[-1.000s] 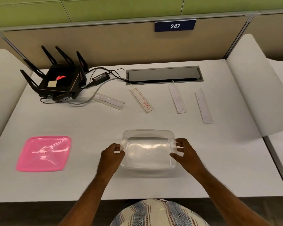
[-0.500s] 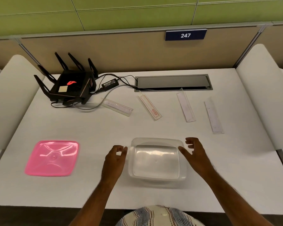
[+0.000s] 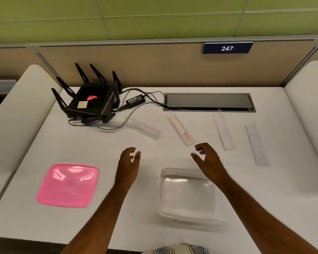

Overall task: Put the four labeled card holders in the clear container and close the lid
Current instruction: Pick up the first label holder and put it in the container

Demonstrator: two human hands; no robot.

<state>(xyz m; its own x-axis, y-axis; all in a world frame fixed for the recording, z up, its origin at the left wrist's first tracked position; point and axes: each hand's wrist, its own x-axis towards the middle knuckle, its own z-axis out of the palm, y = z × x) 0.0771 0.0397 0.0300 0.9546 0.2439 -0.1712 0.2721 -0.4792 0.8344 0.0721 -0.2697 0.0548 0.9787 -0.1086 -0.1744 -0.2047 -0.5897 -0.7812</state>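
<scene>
Both hands hover over the worktop point(image 3: 173, 233) with fingers loosely curled and holding nothing. The left hand point(image 3: 128, 165) hangs left of the clear container point(image 3: 186, 194), between it and the pink lid point(image 3: 68, 185). The right hand point(image 3: 206, 157) reaches over the container's far right corner, its fingertips near the lower end of the red-printed card holder point(image 3: 181, 130) but apart from it.

The container is a shallow rounded rectangle of clear, glossy plastic, open on top, sitting near the front edge of the worktop. The lid is a soft-cornered square of translucent pink plastic, lying flat well to the left. Four card holders, long narrow strips of clear plastic, lie in a loose row across the middle of the matte white surface: the leftmost card holder point(image 3: 143, 128) angled beside a grey cable, then the red-printed one, then a third card holder point(image 3: 224, 132) and the rightmost card holder point(image 3: 257, 144), both with pale inserts whose print is too faint to read, perhaps blank.

Bare worktop separates the strips from one another and from the container. Behind them a grey cable slot point(image 3: 208, 101) is set into the surface, and a black angular router point(image 3: 92, 99) with upright antennas stands at the back left corner. Curved white side panels border the worktop on both sides
</scene>
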